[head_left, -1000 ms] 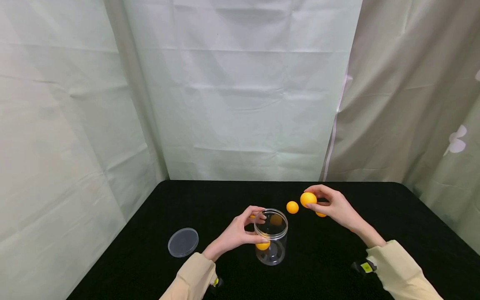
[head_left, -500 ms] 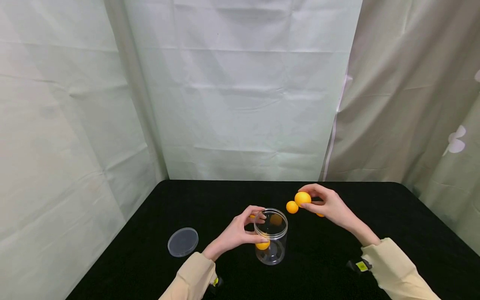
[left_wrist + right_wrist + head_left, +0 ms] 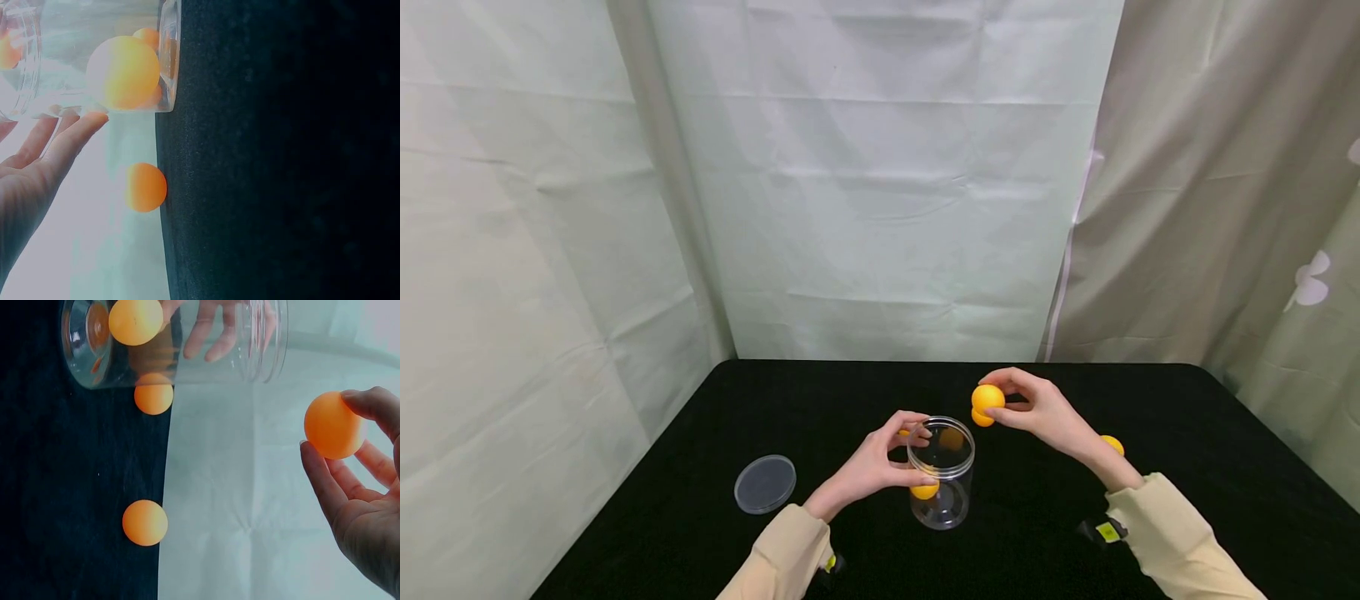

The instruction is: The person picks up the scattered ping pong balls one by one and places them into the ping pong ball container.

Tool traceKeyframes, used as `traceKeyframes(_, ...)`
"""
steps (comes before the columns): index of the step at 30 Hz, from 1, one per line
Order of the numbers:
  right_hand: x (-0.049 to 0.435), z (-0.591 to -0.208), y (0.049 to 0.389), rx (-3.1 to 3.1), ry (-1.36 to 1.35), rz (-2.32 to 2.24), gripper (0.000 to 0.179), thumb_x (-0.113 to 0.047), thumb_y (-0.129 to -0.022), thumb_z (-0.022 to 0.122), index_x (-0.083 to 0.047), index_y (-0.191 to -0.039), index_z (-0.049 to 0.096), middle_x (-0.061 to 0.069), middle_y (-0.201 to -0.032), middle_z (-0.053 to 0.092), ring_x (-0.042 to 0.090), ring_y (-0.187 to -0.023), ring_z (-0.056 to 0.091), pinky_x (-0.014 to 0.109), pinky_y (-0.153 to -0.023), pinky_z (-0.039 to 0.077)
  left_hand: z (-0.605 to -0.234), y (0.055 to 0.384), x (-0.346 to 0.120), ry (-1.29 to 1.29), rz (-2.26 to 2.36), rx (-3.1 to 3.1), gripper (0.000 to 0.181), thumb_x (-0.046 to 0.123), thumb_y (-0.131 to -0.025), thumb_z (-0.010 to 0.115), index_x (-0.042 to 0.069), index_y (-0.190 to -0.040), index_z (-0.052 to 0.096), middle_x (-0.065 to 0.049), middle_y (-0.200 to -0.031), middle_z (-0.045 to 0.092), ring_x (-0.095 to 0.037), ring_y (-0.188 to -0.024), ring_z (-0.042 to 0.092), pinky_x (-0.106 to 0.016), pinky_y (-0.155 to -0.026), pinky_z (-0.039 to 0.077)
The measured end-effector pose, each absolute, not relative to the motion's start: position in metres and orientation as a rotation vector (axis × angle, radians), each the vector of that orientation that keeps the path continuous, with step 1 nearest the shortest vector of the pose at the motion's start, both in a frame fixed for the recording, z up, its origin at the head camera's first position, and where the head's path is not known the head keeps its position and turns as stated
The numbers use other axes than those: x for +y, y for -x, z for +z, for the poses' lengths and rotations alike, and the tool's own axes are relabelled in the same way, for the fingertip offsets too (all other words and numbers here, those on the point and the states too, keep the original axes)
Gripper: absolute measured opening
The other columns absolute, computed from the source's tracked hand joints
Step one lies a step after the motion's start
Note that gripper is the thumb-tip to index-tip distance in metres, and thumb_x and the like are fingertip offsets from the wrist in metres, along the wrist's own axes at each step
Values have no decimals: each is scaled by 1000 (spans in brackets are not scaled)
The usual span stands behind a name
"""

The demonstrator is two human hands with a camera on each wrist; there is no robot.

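An orange ball (image 3: 987, 397) is pinched between the thumb and fingertips of the right hand (image 3: 1043, 412), held in the air right of centre in the head view. The clear jar (image 3: 942, 472) lies down and to the left of that ball, upright, its long axis vertical and its open mouth facing up. The right hand is the one carrying the ball toward it; the left hand (image 3: 868, 468) is already at the jar, its fingers and thumb curled round the upper wall.

One ball (image 3: 925, 491) is seen low inside the jar against the near wall. A further orange patch near the rim may be a ball beyond the jar seen through the plastic; this cannot be told for certain. Another ball (image 3: 981, 418) rests on the black table (image 3: 775, 400) directly under the held one, and one more (image 3: 1112, 444) lies behind the right wrist. The jar's lid (image 3: 765, 484) lies flat at the lower left, well apart.
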State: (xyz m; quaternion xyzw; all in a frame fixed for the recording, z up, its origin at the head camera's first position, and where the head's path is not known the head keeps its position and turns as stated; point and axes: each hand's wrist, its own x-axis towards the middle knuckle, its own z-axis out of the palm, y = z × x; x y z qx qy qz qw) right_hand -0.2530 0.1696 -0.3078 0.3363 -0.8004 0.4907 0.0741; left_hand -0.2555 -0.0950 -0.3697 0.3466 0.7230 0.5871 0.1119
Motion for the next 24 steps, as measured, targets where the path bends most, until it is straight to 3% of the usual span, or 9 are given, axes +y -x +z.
traceKeyframes(12, 157, -310, 250, -2396, -1086, 1518, 32, 3, -81, 63, 5, -112, 52, 16, -106, 54, 32, -92, 53, 34, -78, 50, -369, 255, -95, -1032, 1723, 2122, 63, 10, -77, 68, 4, -130, 35, -24, -122, 39, -38, -112, 42, -34, -77, 50)
traceKeyframes(18, 152, -312, 249, -2384, -1144, 1558, 33, 4, -81, 63, 7, -112, 51, 18, -107, 53, 33, -95, 52, 42, -80, 49, -370, 254, -95, -1045, 1734, 2112, 64, 9, -77, 68, 5, -131, 34, -24, -123, 37, -39, -112, 41, -34, -77, 50)
traceKeyframes(24, 148, -313, 248, -2376, -1178, 1573, 34, 5, -81, 62, 7, -112, 50, 18, -107, 51, 32, -96, 51, 35, -81, 49, -370, 255, -95, -1047, 1734, 2103, 64, 8, -77, 68, 3, -131, 33, -23, -123, 37, -38, -112, 41, -34, -77, 50)
